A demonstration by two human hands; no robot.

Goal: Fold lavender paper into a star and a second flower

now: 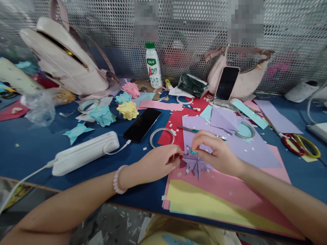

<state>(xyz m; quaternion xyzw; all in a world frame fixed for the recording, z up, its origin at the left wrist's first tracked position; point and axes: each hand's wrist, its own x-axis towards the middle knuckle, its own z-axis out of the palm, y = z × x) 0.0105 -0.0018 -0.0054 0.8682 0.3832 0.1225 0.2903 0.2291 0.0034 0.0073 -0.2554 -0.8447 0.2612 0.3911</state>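
A folded purple paper star (196, 164) with several points lies on the stacked colored paper in front of me. My left hand (163, 160), with a beaded bracelet at the wrist, has its fingers closed at the star's left edge, apparently on a point. Thumb and index finger of my right hand (213, 149) pinch a small teal piece (193, 151) over the top of the star. The pinch partly hides this piece, so its exact kind is unclear. Just beyond the right hand lies a thin green-handled tool (190, 129), partly covered by the fingers.
Tape rolls (162, 137), a black phone (142, 124) and a white power strip (85, 153) lie left of the paper. Folded paper shapes (102, 115) sit behind them. Scissors (301, 145) rest at right. A bottle (153, 66) and bags (68, 58) line the mesh wall.
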